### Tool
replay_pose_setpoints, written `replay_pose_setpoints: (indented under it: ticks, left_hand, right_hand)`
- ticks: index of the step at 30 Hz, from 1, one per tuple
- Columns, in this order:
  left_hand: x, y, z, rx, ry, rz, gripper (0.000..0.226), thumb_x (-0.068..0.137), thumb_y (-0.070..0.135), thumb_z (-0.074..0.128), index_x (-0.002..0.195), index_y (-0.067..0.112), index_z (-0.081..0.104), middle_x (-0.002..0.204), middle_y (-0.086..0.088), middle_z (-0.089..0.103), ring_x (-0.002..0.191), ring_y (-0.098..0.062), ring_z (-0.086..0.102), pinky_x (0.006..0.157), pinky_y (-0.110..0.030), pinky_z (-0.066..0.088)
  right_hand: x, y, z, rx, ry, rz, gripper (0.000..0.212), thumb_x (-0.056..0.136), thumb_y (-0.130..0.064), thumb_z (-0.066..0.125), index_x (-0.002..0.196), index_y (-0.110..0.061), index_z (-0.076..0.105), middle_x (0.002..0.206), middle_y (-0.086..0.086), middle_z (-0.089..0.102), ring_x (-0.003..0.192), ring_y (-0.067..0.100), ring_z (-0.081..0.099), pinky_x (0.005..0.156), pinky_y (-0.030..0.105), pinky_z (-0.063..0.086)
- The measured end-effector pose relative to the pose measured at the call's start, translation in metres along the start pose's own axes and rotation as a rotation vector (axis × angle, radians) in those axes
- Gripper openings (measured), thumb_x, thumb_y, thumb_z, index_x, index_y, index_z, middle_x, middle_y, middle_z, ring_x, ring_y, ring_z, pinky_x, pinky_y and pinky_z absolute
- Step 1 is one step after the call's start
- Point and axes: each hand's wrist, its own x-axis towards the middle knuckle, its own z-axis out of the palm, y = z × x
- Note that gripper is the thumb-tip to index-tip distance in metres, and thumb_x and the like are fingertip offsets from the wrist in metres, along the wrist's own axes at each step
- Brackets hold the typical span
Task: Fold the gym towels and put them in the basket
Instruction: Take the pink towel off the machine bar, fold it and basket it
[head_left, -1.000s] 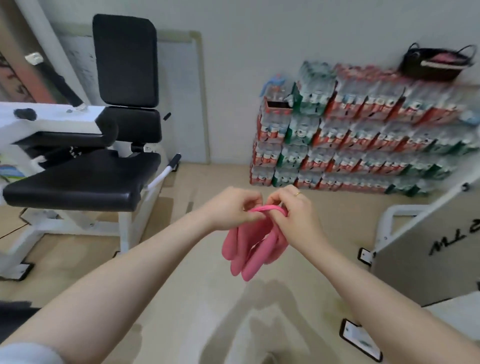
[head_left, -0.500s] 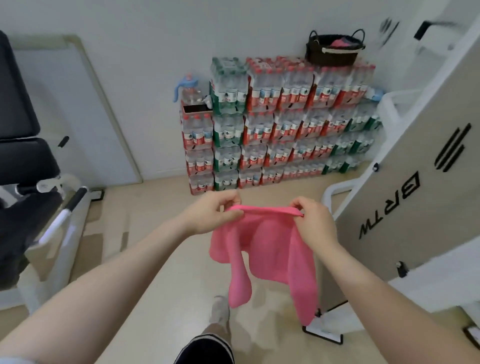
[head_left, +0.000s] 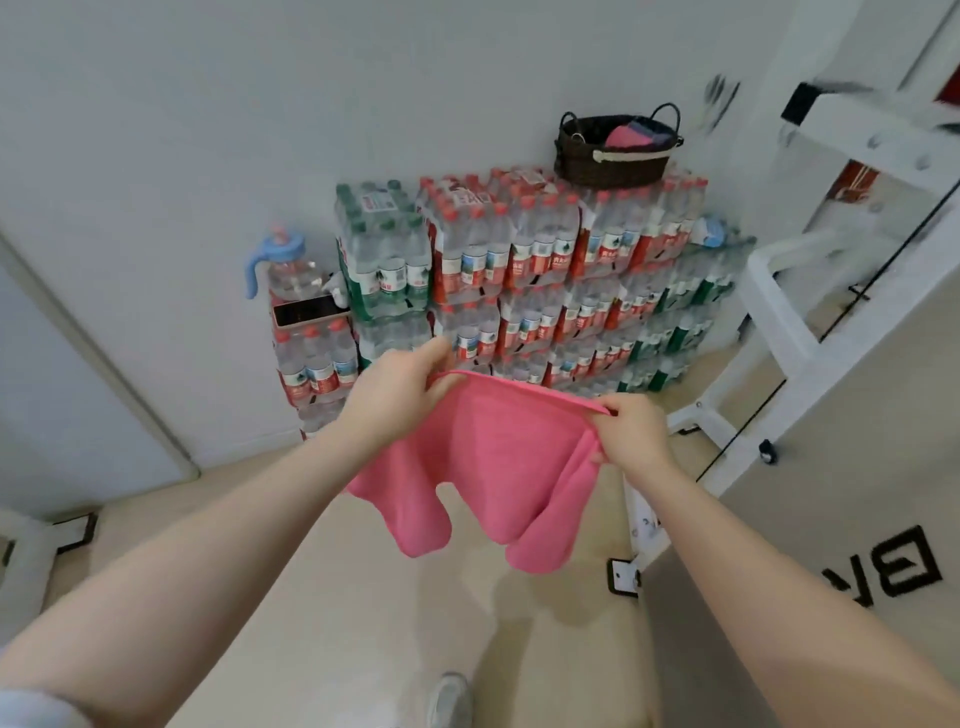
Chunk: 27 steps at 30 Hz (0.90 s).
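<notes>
Here, head view:
Left hand (head_left: 395, 397): pinches the towel's upper left corner.
Right hand (head_left: 631, 434): pinches the upper right corner.
Pink towel (head_left: 498, 467): hangs between both hands, top edge running left to right.
Basket (head_left: 613, 156): ahead, higher, atop stacked water bottles (head_left: 519, 270).

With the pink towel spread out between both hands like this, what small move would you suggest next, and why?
Probably bring the left hand across to the right hand, folding the pink towel in half. Each hand pinches a top corner, and the towel hangs open, its lower edge loose and uneven. The basket sits atop the stacked water bottles, so folding likely comes first.
</notes>
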Motion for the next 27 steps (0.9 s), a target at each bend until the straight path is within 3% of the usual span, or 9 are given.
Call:
replay_pose_setpoints:
  ticks: [3,5,8,11,13,16,19,22,27]
  left_hand:
    - [0.062,-0.026,0.002,-0.049,0.043,-0.01,0.024,0.09,0.029,0.054,0.089,0.005,0.05,0.053,0.006,0.037,0.058,-0.022,0.04,0.053,-0.03,0.026]
    - [0.094,-0.042,0.009,-0.078,0.065,-0.053,0.02,0.09,0.028,0.054,0.084,0.01,0.048,0.051,0.007,0.036,0.056,-0.022,0.038,0.052,-0.03,0.027]
    - [0.133,-0.064,0.02,-0.096,0.129,-0.137,0.017,0.091,0.027,0.053,0.08,0.016,0.045,0.052,0.008,0.037,0.056,-0.019,0.039,0.049,-0.028,0.026]
    - [0.175,-0.081,0.026,-0.054,0.174,-0.163,0.016,0.092,0.026,0.05,0.089,0.012,0.054,0.063,0.004,0.047,0.067,-0.02,0.045,0.057,-0.029,0.029]
    - [0.206,-0.093,0.031,-0.036,0.186,-0.17,0.018,0.093,0.027,0.049,0.092,0.01,0.055,0.064,0.005,0.047,0.068,-0.02,0.045,0.059,-0.029,0.03]
    - [0.258,-0.111,0.038,-0.031,0.196,-0.18,0.02,0.092,0.028,0.052,0.089,0.008,0.055,0.054,0.01,0.039,0.062,-0.021,0.043,0.057,-0.03,0.031]
    - [0.312,-0.129,0.041,0.084,0.134,-0.173,0.02,0.09,0.028,0.053,0.088,0.009,0.058,0.059,0.008,0.045,0.069,-0.021,0.048,0.059,-0.029,0.035]
    - [0.364,-0.146,0.039,0.184,0.096,-0.23,0.023,0.092,0.032,0.049,0.092,0.011,0.057,0.08,-0.003,0.06,0.078,-0.022,0.053,0.062,-0.028,0.035]
    - [0.427,-0.172,0.049,0.075,0.178,-0.4,0.033,0.089,0.032,0.055,0.111,0.01,0.044,0.062,0.006,0.043,0.072,-0.023,0.048,0.065,-0.035,0.04]
  right_hand:
    - [0.063,-0.026,0.001,0.048,0.066,-0.005,0.022,0.092,-0.001,0.044,0.091,0.0,0.066,0.066,0.003,0.055,0.055,0.017,0.058,0.053,0.032,0.057]
    - [0.099,-0.038,0.001,0.023,0.123,-0.028,0.025,0.091,0.001,0.041,0.093,-0.004,0.066,0.073,0.003,0.057,0.057,0.01,0.053,0.044,0.023,0.046]
    - [0.149,-0.05,-0.003,0.0,0.223,-0.044,0.03,0.09,0.002,0.038,0.096,-0.005,0.067,0.083,0.008,0.061,0.057,0.004,0.045,0.046,0.021,0.03]
    - [0.198,-0.063,-0.005,0.11,0.333,-0.092,0.031,0.092,0.002,0.038,0.103,-0.005,0.067,0.089,0.008,0.062,0.059,0.005,0.051,0.043,0.014,0.036]
    - [0.235,-0.074,-0.003,0.244,0.341,-0.104,0.031,0.092,0.002,0.038,0.106,-0.003,0.066,0.094,0.01,0.063,0.068,0.02,0.062,0.043,0.009,0.042]
    - [0.301,-0.087,0.001,0.148,0.308,-0.171,0.036,0.091,0.002,0.039,0.115,-0.007,0.064,0.11,0.011,0.065,0.087,0.024,0.06,0.067,0.022,0.044]
    - [0.363,-0.097,0.001,-0.017,0.265,-0.274,0.034,0.09,0.001,0.042,0.114,-0.006,0.063,0.105,0.011,0.067,0.081,0.02,0.054,0.067,0.025,0.035]
    - [0.425,-0.113,0.001,-0.073,0.226,-0.374,0.028,0.088,0.001,0.046,0.107,-0.004,0.065,0.104,0.013,0.066,0.095,0.026,0.058,0.071,0.027,0.035]
    - [0.515,-0.14,0.012,-0.169,0.184,-0.501,0.029,0.085,-0.003,0.05,0.108,-0.008,0.067,0.104,0.015,0.066,0.11,0.031,0.049,0.091,0.035,0.037]
